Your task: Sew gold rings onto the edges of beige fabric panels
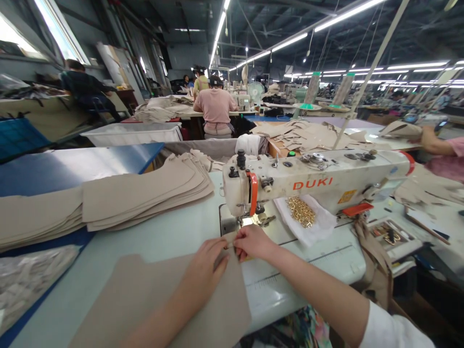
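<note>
Head view: beige panel (155, 285) laid on pale table (174, 234), spread leftward and wearer-ward from the fingertips; long axis unclear, cut by frame. Far corner pinched in closed right-hand fingers (242, 241), nearer sewing machine (315, 181). Left hand (205, 266) draped over panel, fingers bent; grip can't be told.

strip lights (290, 42) under dark ceiling (275, 24)

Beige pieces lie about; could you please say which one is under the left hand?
The single large piece before the sewing machine; the others lie in stacks or heaps away from the left hand.
</note>
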The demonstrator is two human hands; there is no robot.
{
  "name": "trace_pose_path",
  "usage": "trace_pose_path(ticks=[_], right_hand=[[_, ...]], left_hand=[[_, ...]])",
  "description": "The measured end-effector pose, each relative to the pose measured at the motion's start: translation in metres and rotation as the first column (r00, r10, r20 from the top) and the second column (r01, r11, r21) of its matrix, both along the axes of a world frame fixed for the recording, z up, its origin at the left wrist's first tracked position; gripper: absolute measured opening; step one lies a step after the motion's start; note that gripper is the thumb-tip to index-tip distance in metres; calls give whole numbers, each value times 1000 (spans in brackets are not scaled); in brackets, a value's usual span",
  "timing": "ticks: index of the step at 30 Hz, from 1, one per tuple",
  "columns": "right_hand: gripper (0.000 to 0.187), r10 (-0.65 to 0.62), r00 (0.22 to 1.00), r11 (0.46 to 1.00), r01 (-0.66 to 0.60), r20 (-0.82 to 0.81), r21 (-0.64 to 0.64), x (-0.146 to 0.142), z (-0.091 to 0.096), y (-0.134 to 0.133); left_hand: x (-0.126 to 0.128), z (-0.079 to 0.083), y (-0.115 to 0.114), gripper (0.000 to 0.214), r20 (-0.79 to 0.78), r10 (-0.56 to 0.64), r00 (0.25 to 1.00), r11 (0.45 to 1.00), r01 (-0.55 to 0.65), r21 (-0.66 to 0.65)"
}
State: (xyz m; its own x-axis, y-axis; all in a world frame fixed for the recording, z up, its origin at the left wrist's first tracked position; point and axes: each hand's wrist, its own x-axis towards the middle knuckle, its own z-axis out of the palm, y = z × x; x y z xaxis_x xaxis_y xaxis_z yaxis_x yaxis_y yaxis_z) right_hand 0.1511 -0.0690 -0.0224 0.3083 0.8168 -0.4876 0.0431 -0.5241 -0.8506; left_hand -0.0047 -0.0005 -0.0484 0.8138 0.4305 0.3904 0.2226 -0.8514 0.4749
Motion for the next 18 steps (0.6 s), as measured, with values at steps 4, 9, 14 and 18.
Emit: trace_pose_path(ticks=[4, 9, 14, 18], right_hand=[[29, 8, 1000, 1000, -7, 28, -17, 1, -1, 2], [28, 25, 998, 999, -24, 50, -30, 2, -1, 2], [27, 63, 993, 998, -60, 96, -33, 4, 2, 1], [26, 115, 979, 993, -109, 168, -44, 5, 3, 3]], left_hand=[[11, 4, 2, 24, 20, -49, 999, 994, 47, 102], [19, 5, 2, 29, 5, -91, 996, 967, 87, 241], [21, 3, -1, 27, 11, -103, 995, 951, 95, 295], [23, 1, -2, 25, 6, -86, 996, 948, 80, 307]])
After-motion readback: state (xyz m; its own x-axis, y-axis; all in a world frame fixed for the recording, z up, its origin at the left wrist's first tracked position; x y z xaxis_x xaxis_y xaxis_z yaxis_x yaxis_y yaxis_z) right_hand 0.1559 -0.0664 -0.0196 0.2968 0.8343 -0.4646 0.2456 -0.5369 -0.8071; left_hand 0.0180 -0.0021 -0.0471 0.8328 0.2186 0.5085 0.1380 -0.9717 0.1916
